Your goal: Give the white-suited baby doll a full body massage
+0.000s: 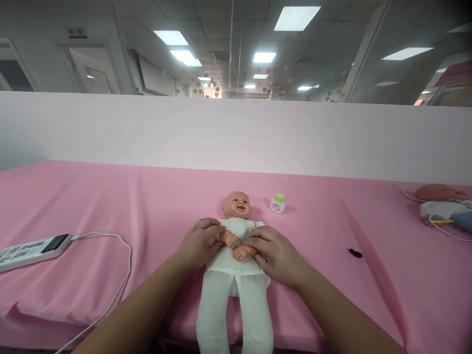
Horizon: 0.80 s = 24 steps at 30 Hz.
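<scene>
A baby doll in a white top and white trousers lies face up, its head towards the wall and its legs towards me. My left hand is closed round the doll's arm on the left side, close to the wrist. On the other side, my right hand wraps the doll's other arm, fingers over the sleeve. Both of the doll's small hands rest bent in over its chest. Some of my fingertips are hidden behind the doll's arms. Beyond my right hand stands a small clear bottle with a green cap.
Pink cloth covers the table, with folds at left and right. A white power strip and its cable lie at left. A small black object lies at right. Another doll is at the far right. Behind runs a white partition below glass.
</scene>
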Available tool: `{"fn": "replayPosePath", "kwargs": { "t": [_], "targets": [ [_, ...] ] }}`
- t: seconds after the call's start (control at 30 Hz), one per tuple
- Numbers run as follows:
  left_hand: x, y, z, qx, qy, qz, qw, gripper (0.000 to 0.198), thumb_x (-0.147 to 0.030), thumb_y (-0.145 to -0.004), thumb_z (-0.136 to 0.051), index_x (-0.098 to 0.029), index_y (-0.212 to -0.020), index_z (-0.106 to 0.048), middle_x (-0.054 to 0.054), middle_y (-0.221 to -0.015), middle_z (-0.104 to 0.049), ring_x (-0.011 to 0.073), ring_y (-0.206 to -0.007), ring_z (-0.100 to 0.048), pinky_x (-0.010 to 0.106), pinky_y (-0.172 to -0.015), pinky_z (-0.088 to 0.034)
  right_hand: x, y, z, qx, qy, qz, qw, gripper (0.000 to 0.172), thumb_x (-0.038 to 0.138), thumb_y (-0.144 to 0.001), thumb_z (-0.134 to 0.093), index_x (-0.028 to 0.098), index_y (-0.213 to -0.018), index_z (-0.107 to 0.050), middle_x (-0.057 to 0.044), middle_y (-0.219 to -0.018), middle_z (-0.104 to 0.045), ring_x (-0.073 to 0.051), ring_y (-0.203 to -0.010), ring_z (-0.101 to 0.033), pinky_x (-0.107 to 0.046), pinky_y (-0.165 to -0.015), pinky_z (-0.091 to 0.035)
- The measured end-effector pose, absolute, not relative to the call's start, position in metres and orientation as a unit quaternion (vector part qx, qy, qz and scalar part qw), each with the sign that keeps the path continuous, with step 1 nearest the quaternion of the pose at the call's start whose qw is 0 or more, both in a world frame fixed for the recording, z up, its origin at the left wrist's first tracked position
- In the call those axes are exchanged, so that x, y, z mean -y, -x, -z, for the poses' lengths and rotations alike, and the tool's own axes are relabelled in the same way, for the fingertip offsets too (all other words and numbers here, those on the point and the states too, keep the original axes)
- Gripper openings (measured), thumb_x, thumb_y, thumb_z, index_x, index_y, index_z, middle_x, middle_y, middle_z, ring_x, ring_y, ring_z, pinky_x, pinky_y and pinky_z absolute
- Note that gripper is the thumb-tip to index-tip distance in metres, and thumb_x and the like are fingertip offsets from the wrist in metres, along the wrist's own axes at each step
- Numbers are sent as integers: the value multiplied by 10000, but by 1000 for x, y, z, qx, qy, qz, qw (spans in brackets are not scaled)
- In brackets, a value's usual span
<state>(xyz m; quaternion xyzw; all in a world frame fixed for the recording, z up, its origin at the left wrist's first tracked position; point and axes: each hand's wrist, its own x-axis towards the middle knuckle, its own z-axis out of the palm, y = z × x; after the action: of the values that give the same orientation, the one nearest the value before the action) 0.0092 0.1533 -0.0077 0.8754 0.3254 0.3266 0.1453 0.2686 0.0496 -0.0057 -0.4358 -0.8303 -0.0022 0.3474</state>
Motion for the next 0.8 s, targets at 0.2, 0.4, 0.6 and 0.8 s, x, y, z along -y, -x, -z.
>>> {"fn": "replayPosePath", "kwargs": {
  "t": [0.2,0.4,0.6,0.8],
  "targets": [
    [-151,-10,5,-328,-877,-316,151,284,-267,-858,-683,-283,-1129,-768,85,-1213,-721,302,-1171,-636,453,-1035,-513,-49,-267,6,815,443,-26,372,408,50,-849,-590,285,-1149,-736,-65,-1101,-703,-258,-1042,-641,-471,-950,-554],
    [-166,1,7,-448,-705,-431,342,248,-410,-808,-742,-261,-1005,-724,54,-1057,-765,291,-1023,-704,369,-857,-556,-64,-294,15,609,518,-207,564,342,324,-861,-745,281,-1197,-695,-70,-1247,-715,-270,-1130,-671,-437,-984,-571],
    [-203,19,25,-516,-511,-528,439,338,-493,-771,-758,-193,-890,-660,76,-950,-743,263,-933,-717,372,-840,-582,-91,-339,38,324,581,-325,672,460,436,-750,-815,201,-1109,-647,-98,-1090,-745,-281,-965,-725,-396,-792,-640],
    [-218,30,35,-588,-465,-532,394,361,-292,-756,-693,-166,-1089,-630,141,-1112,-733,289,-1025,-726,388,-852,-583,-98,-358,50,245,612,-412,628,260,290,-817,-744,191,-1036,-647,-126,-1015,-763,-275,-867,-759,-373,-710,-661]
  ]
}}
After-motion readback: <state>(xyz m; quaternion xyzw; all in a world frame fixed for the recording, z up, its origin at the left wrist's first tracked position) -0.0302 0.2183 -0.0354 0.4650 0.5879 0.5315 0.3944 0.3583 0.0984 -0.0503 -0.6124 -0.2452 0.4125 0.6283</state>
